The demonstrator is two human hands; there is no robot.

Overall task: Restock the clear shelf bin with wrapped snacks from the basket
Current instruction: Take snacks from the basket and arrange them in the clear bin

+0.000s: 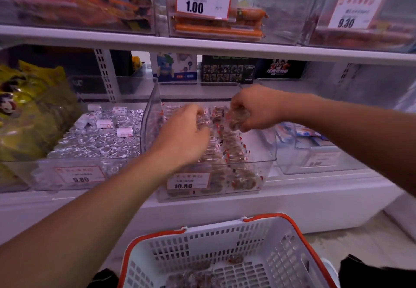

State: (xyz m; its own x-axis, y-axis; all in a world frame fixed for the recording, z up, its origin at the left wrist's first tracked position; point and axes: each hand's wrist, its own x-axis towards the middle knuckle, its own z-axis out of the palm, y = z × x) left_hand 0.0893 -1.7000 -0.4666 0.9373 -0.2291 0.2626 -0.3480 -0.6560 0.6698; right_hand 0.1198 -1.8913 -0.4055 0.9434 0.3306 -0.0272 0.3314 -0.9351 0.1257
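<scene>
From the head camera, the unloading step looks underway: both hands are over the clear bin (267, 152) on the shelf. The right hand (254, 109) pinches a wrapped snack (238, 118) in curled fingers near the back edge and should next let go. The left hand (182, 134) reaches among the bin's snacks; its fingers are hidden. A few snacks remain in the basket (281, 251).

Both hands reach into the clear bin (265, 166). The right hand (254, 109) pinches a clump of wrapped snacks (238, 118) above the pile; the left hand (184, 130), fingers curled, rests among snacks just beside it. Below the arms sits the basket (281, 242), a few snacks at its bottom.
</scene>
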